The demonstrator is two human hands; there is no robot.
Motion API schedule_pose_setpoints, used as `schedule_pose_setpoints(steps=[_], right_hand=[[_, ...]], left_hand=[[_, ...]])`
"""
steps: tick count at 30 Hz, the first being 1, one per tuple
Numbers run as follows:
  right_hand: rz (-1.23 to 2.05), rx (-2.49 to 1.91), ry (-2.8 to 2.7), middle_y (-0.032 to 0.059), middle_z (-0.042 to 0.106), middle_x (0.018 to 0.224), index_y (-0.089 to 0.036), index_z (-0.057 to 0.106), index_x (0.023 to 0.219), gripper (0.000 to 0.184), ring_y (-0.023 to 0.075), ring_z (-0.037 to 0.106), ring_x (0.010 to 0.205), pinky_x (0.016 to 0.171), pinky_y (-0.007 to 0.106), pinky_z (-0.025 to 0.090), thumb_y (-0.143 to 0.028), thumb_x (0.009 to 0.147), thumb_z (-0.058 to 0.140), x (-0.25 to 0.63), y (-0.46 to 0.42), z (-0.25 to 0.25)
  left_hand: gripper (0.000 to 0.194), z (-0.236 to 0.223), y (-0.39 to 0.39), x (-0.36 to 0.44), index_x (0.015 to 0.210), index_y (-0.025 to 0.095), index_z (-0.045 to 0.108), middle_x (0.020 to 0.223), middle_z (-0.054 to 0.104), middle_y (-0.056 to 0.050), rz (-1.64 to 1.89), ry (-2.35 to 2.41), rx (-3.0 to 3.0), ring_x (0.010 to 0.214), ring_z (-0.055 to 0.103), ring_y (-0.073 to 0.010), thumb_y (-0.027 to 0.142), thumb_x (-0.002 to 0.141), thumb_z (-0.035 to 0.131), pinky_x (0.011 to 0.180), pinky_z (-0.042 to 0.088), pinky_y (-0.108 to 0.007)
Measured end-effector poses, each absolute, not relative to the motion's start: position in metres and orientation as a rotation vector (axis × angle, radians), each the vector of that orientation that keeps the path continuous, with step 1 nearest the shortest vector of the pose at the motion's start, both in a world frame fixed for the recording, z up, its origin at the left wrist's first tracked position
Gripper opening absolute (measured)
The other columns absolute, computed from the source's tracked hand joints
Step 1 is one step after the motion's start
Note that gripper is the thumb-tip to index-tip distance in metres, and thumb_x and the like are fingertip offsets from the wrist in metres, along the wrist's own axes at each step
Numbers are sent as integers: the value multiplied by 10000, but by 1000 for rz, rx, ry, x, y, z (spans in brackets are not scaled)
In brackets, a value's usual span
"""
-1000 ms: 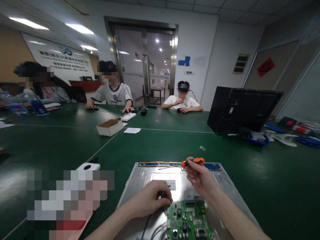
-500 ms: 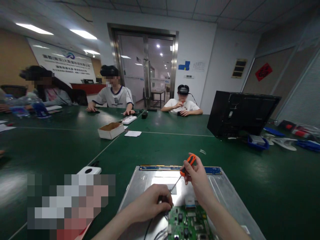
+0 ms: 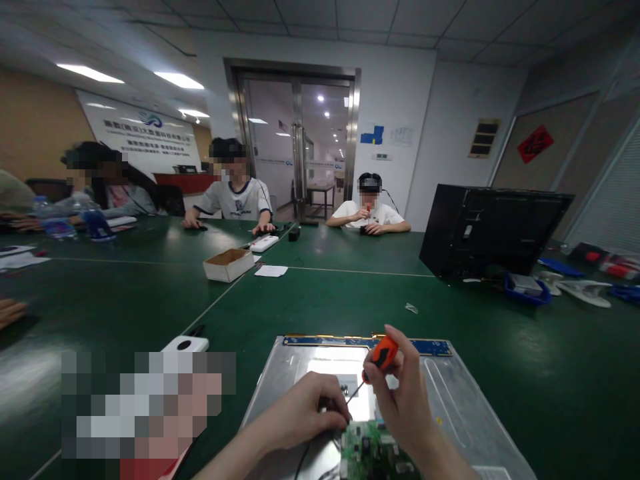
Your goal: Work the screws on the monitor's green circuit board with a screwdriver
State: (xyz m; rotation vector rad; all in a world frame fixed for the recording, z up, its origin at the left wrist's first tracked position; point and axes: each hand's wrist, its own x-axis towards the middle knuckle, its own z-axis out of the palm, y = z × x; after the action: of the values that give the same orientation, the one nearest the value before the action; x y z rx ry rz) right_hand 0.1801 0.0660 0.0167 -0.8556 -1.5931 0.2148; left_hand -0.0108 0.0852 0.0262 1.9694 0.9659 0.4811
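Note:
My right hand (image 3: 403, 387) grips the orange-and-black handle of a screwdriver (image 3: 385, 351), its thin shaft slanting down to the left. The shaft's tip ends beside the fingers of my left hand (image 3: 313, 407), near the upper left corner of a green circuit board (image 3: 367, 447). Curled and pinched, my left fingers hide whatever is between them. Beneath both hands lies a silver metal panel (image 3: 453, 400) with a narrow blue circuit strip (image 3: 320, 341) along its far edge. A dark cable (image 3: 303, 460) runs below my left hand.
On the green table (image 3: 320, 307) stand an open white box (image 3: 229, 265) and a black monitor (image 3: 495, 233). A blue tray (image 3: 527, 293) sits by the monitor. A white device (image 3: 187, 344) lies left of the panel. Several people sit across the table.
My right hand has swung the screwdriver from nearly level to slanting downward and lowered its tip to my left fingers. My left hand stays at the board's corner. The view has shifted slightly.

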Motion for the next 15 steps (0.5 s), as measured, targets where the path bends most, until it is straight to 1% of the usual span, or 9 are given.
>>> schedule_pose_setpoints(steps=[5, 10, 15], right_hand=[[128, -890, -1616, 46, 649, 867, -261, 338, 1446, 501, 175, 656, 626, 547, 310, 581, -308, 982, 520, 180, 61, 13], [136, -853, -1670, 51, 663, 862, -241, 348, 1456, 537, 180, 653, 641, 557, 299, 567, -306, 964, 554, 184, 65, 7], [161, -830, -1676, 48, 665, 866, -238, 354, 1461, 541, 177, 642, 643, 556, 294, 552, -304, 963, 554, 184, 65, 5]], left_hand=[[122, 27, 84, -10, 778, 207, 792, 705, 662, 22, 464, 1013, 1948, 668, 550, -134, 124, 707, 739, 622, 392, -216], [145, 26, 86, -11, 779, 216, 797, 711, 672, 17, 460, 975, 1966, 685, 562, -142, 116, 703, 725, 661, 418, -225], [167, 24, 87, -13, 784, 218, 796, 699, 655, 25, 447, 973, 1950, 649, 546, -131, 110, 696, 704, 600, 389, -213]])
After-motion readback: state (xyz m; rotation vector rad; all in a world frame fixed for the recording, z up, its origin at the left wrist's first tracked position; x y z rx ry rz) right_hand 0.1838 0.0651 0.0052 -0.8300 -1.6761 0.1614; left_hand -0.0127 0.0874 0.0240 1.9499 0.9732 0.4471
